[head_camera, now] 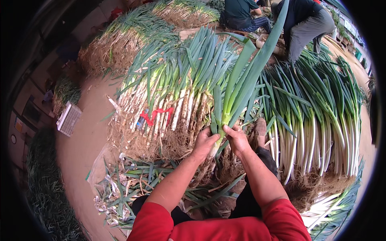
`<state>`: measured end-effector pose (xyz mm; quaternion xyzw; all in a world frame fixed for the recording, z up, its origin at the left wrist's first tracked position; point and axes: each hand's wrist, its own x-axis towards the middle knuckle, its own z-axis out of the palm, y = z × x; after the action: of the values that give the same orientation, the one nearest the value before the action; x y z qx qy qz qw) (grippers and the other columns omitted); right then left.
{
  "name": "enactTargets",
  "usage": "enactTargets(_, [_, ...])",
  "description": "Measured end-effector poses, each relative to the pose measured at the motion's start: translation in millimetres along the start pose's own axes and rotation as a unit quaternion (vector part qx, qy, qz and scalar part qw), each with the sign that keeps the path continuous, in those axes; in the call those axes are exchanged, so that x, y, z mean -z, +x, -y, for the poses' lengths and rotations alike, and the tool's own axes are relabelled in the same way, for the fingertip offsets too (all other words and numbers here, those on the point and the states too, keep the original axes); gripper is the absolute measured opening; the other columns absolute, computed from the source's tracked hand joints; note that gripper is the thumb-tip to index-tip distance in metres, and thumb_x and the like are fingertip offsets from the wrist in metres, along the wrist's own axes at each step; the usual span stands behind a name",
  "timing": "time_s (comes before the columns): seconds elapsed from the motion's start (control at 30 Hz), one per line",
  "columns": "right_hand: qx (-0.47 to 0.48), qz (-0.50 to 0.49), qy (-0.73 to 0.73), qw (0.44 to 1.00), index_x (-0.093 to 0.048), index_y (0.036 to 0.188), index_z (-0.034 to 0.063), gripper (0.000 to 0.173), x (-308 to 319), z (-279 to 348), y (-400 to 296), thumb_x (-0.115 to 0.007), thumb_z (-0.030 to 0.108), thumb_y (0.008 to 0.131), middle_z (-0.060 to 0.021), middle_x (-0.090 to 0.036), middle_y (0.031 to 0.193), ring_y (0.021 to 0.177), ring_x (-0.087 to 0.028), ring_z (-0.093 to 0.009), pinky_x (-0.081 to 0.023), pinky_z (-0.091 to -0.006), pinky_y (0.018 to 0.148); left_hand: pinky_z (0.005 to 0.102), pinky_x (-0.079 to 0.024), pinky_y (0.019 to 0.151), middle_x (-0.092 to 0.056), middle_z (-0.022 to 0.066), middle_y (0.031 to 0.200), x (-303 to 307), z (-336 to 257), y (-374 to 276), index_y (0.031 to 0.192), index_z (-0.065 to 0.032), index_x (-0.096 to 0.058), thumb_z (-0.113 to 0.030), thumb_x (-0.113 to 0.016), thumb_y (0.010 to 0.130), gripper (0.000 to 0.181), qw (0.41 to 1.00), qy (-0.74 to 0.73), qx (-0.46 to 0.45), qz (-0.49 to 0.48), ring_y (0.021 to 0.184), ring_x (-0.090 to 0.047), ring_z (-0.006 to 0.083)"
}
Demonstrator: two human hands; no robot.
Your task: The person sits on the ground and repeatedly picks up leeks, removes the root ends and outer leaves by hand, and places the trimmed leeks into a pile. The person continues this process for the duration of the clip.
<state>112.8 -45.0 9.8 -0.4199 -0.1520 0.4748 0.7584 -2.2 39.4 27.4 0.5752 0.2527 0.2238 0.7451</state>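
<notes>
Both my hands grip one large leek-like green onion (228, 111) near the top of its pale stem, its leaves fanning up and away from me. My left hand (206, 143) holds it from the left, and my right hand (237, 139) from the right, thumbs close together. The lower stem is soil-covered and runs down between my forearms. Ahead and left lies a heap of unpeeled green onions (184, 102) with dirty stems and brown roots. On the right, a pile of green onions with clean white stems (310, 141) lies with roots towards me.
Stripped leaves and peelings (120, 192) cover the floor at lower left. A red ribbon (156, 116) and a small bottle-like item (141, 121) lie on the heap. A white plastic crate (69, 118) stands far left. Two people (241, 15) (310, 24) work beyond the piles.
</notes>
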Motion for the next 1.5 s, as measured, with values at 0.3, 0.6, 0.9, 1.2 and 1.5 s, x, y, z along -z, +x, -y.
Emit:
enactTargets(0.3, [0.005,0.037,0.018,0.999,-0.062,0.1,0.0046,0.032,0,-2,-6,-0.073,0.021,0.075,-0.0029,-0.064,0.085,0.073,-0.056,-0.013,-0.044,-0.0286,0.063,0.0316,-0.049,0.073,-0.062,0.0059,0.083,8,2,2,0.096,0.0007,-0.061,0.003,-0.053,0.076,0.022,0.999,-0.024,0.028,0.014,0.076,-0.061,0.0162])
enactTargets(0.6, [-0.016,0.185,0.304,0.934,-0.052,0.105,0.005,0.041,9,36,-1,-0.062,0.039,0.083,-0.0029,-0.059,0.085,0.08,-0.056,-0.017,-0.046,-0.0319,0.076,0.0386,-0.045,0.082,-0.064,0.0123,0.096,64,147,-102,0.1,-0.0055,-0.064,-0.012,-0.058,0.078,0.024,0.731,0.612,0.255,0.161,0.089,-0.061,0.0244])
enactTargets(0.9, [0.004,0.014,0.06,0.998,-0.05,0.093,0.0055,0.028,7,23,8,-0.068,0.023,0.08,-0.0044,-0.054,0.069,0.062,-0.051,-0.015,-0.042,-0.0281,0.059,0.0283,-0.05,0.061,-0.057,0.0018,0.076,-20,29,-21,0.11,-0.0034,-0.051,-0.028,-0.055,0.09,0.032,0.98,0.051,0.145,0.129,0.064,-0.054,0.0097])
enactTargets(1.2, [0.026,-0.039,-0.011,0.999,-0.057,0.1,-0.003,0.023,26,30,6,-0.058,0.016,0.086,-0.0138,-0.066,0.086,0.08,-0.064,-0.022,-0.051,-0.0349,0.079,0.0377,-0.049,0.058,-0.061,0.0137,0.072,-18,60,-1,0.106,-0.0034,-0.048,-0.025,-0.063,0.084,0.034,0.901,0.428,-0.064,0.003,0.062,-0.061,0.0243])
enactTargets(1.5, [0.016,0.399,0.342,0.851,-0.054,0.104,0.0021,0.033,48,31,16,-0.064,0.024,0.082,-0.0097,-0.062,0.1,0.112,-0.051,-0.034,-0.021,-0.0489,0.108,0.0275,-0.024,0.034,-0.027,0.0004,0.048,-45,18,-19,0.078,-0.0039,-0.052,-0.05,-0.034,0.094,0.052,0.862,-0.294,0.228,0.345,0.039,-0.026,0.0127])
